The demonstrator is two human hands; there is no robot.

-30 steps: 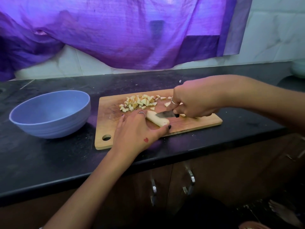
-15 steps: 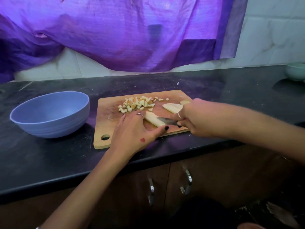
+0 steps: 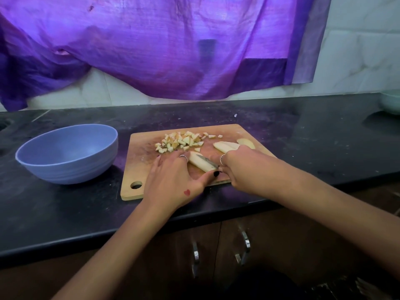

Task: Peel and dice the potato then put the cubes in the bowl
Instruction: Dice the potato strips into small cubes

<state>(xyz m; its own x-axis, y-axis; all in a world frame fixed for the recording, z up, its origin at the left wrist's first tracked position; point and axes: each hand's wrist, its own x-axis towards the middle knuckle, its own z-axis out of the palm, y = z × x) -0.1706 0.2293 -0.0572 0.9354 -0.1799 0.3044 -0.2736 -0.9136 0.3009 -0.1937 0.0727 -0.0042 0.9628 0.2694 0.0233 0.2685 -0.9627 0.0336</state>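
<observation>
A pale peeled potato slice lies on the wooden cutting board. My left hand presses it down, fingers over its left end and thumb at its near end. A small knife lies lengthwise along the slice, gripped by my right hand. A pile of diced potato cubes sits at the board's far side. Two more potato slices lie at the board's far right, partly behind my right hand. The blue bowl stands to the left of the board and holds nothing.
The board lies on a black countertop near its front edge. A purple cloth hangs over the tiled wall behind. A pale bowl shows at the far right edge. Brown cabinet doors with metal handles are below.
My right hand has swung from across the board to the near right, turning the knife so it lies along the slice. The slices at the far right have come into sight. My left hand stayed put.
</observation>
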